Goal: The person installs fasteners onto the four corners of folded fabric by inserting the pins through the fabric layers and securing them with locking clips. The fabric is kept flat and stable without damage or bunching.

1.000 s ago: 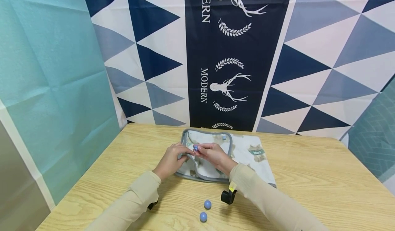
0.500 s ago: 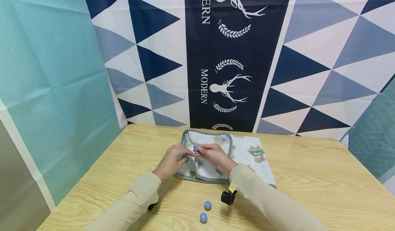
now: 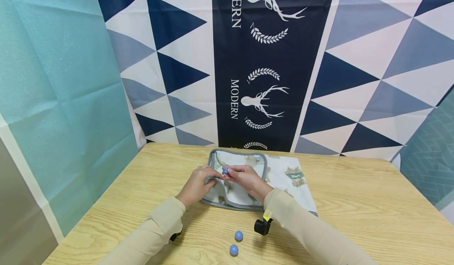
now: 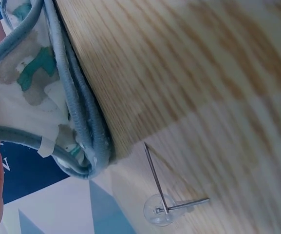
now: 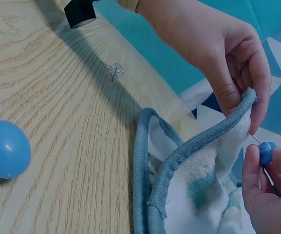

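In the head view my left hand (image 3: 198,181) pinches the corner edge of a folded white cloth (image 3: 244,194) with a spotted pattern and grey-blue piping. My right hand (image 3: 246,178) is close beside it and pinches a small blue-headed pin (image 3: 225,171). In the right wrist view the pin's thin metal shaft points from the blue head (image 5: 266,153) toward the cloth edge (image 5: 213,129), just under my left fingers (image 5: 228,92). Whether its tip has entered the cloth cannot be told. In the left wrist view only parts of fingers show at the left border.
Two blue balls (image 3: 239,236) lie on the wooden table (image 3: 354,210) near its front. A clear round piece with two metal prongs (image 4: 159,210) lies on the tabletop left of the cloth. A small blue spot (image 3: 257,158) shows on the cloth's far part. Patterned curtains hang behind.
Both hands hold nearly the same place over the cloth, with the pin still pinched. Only a very slight shift of the head view shows.
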{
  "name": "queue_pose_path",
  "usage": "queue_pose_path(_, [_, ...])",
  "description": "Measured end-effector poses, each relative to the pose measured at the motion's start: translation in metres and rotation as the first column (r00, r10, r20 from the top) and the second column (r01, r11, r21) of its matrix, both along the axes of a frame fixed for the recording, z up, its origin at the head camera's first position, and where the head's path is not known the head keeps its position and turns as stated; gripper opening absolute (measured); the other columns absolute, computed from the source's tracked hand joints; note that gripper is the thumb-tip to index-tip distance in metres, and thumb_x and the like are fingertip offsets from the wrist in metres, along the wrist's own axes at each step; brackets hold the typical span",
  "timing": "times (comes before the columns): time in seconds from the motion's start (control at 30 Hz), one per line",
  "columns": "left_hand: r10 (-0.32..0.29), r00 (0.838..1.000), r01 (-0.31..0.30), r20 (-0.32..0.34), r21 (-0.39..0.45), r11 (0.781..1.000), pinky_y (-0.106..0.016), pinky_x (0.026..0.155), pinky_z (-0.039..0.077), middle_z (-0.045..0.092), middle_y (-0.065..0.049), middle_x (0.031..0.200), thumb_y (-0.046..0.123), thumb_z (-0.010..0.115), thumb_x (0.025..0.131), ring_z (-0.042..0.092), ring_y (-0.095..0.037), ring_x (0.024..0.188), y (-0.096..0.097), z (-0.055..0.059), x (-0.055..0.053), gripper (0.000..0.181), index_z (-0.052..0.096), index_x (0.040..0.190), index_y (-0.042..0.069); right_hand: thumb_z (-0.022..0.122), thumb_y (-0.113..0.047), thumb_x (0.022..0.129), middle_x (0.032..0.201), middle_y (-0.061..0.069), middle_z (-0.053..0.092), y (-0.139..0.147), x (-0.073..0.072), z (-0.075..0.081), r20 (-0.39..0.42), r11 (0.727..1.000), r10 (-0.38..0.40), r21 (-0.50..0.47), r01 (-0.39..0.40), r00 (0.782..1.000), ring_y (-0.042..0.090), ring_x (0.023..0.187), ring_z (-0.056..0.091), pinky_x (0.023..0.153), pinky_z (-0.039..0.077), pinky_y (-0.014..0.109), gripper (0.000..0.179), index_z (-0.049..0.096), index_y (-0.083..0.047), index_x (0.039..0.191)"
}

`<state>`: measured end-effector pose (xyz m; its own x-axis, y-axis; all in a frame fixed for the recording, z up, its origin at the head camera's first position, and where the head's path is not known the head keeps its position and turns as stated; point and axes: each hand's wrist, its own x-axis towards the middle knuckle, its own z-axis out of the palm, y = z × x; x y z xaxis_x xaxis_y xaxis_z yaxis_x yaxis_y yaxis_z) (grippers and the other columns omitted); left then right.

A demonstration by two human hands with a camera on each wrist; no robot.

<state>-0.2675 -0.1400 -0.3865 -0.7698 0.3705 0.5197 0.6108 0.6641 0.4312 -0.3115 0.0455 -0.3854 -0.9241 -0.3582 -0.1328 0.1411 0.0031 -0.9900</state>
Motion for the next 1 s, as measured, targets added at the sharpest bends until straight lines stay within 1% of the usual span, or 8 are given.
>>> queue_pose_path(0.1, [-0.002, 1.0, 0.002, 0.004, -0.001, 1.0, -0.037, 0.091, 0.051, 0.074, 0.002, 0.094, -0.001, 0.07, 0.083, 0.064, -0.013, 0.093, -0.0001, 0.0002, 0.0002, 0.02, 0.075, 0.096, 0.014, 0.047, -0.003, 0.099, 0.123, 0.024, 0.063, 0.0, -0.0003, -0.0005, -0.003, 1.0, 0.006, 0.003, -0.006, 1.0, 0.002, 0.081, 0.065, 0.086, 0.055, 0.019, 0.033, 0.053, 0.012, 0.128])
queue_pose_path(0.17, [-0.003, 1.0, 0.003, 0.003, -0.003, 1.0, -0.037, 0.092, 0.051, 0.074, 0.002, 0.094, -0.001, 0.07, 0.083, 0.064, -0.013, 0.093, -0.0002, 0.0002, 0.0002, 0.02, 0.075, 0.096, 0.014, 0.047, -0.004, 0.099, 0.123, 0.025, 0.062, 0.0, -0.0003, -0.0006, -0.002, 1.0, 0.006, 0.003, -0.006, 1.0, 0.002, 0.081, 0.065, 0.087, 0.055, 0.02, 0.033, 0.054, 0.012, 0.128])
queue_pose_path(0.23, [-0.004, 1.0, 0.004, 0.001, -0.004, 1.0, -0.037, 0.092, 0.05, 0.074, 0.002, 0.094, -0.001, 0.07, 0.083, 0.064, -0.013, 0.093, -0.0004, 0.0, 0.0001, 0.021, 0.075, 0.096, 0.014, 0.048, -0.003, 0.099, 0.121, 0.023, 0.064, -0.0001, -0.0002, -0.0005, -0.001, 1.0, 0.005, 0.001, -0.005, 1.0, 0.002, 0.08, 0.065, 0.087, 0.055, 0.02, 0.033, 0.053, 0.012, 0.128])
queue_pose_path(0.37, [-0.006, 1.0, 0.006, -0.006, -0.003, 1.0, -0.037, 0.091, 0.051, 0.074, 0.002, 0.094, -0.001, 0.07, 0.083, 0.065, -0.013, 0.093, -0.0006, -0.0004, 0.0, 0.021, 0.075, 0.096, 0.014, 0.048, -0.003, 0.099, 0.111, 0.015, 0.068, 0.0, 0.0002, -0.0003, 0.001, 1.0, 0.0, -0.005, 0.0, 1.0, 0.001, 0.079, 0.065, 0.085, 0.055, 0.019, 0.033, 0.053, 0.012, 0.128])
queue_pose_path(0.53, [-0.004, 1.0, 0.004, -0.009, 0.005, 1.0, -0.037, 0.091, 0.051, 0.074, 0.002, 0.094, -0.001, 0.07, 0.083, 0.065, -0.013, 0.093, -0.0008, -0.0006, 0.0, 0.021, 0.075, 0.096, 0.014, 0.048, -0.003, 0.099, 0.104, 0.009, 0.069, 0.0005, -0.0005, -0.0005, 0.009, 1.0, -0.005, -0.012, 0.005, 1.0, 0.001, 0.079, 0.066, 0.084, 0.055, 0.018, 0.033, 0.054, 0.011, 0.128])
queue_pose_path(0.67, [-0.004, 1.0, 0.004, -0.01, 0.006, 1.0, -0.037, 0.092, 0.05, 0.074, 0.002, 0.094, -0.001, 0.07, 0.083, 0.065, -0.013, 0.093, -0.0006, -0.0004, 0.0001, 0.02, 0.075, 0.096, 0.014, 0.049, -0.003, 0.098, 0.103, 0.009, 0.07, 0.0008, -0.0008, -0.0011, 0.012, 1.0, -0.003, -0.013, 0.003, 1.0, 0.001, 0.079, 0.066, 0.084, 0.055, 0.018, 0.033, 0.054, 0.011, 0.128])
queue_pose_path(0.87, [-0.002, 1.0, 0.002, 0.004, 0.002, 1.0, -0.037, 0.092, 0.05, 0.075, 0.002, 0.094, 0.0, 0.07, 0.083, 0.065, -0.013, 0.093, 0.0002, 0.0002, 0.0005, 0.02, 0.075, 0.097, 0.014, 0.049, -0.004, 0.098, 0.109, 0.011, 0.069, 0.0012, 0.0, -0.0016, 0.004, 1.0, 0.006, -0.01, -0.006, 1.0, 0.001, 0.079, 0.066, 0.084, 0.055, 0.018, 0.033, 0.055, 0.011, 0.128])
queue_pose_path(1.0, [-0.004, 1.0, 0.004, 0.017, 0.006, 1.0, -0.037, 0.091, 0.051, 0.075, 0.002, 0.095, -0.001, 0.069, 0.084, 0.065, -0.013, 0.093, 0.0006, 0.0006, 0.0008, 0.021, 0.075, 0.098, 0.014, 0.049, -0.004, 0.098, 0.105, 0.008, 0.07, 0.0014, 0.0004, -0.0017, -0.001, 1.0, 0.014, -0.006, -0.014, 1.0, 0.001, 0.079, 0.066, 0.084, 0.056, 0.019, 0.033, 0.055, 0.011, 0.127])
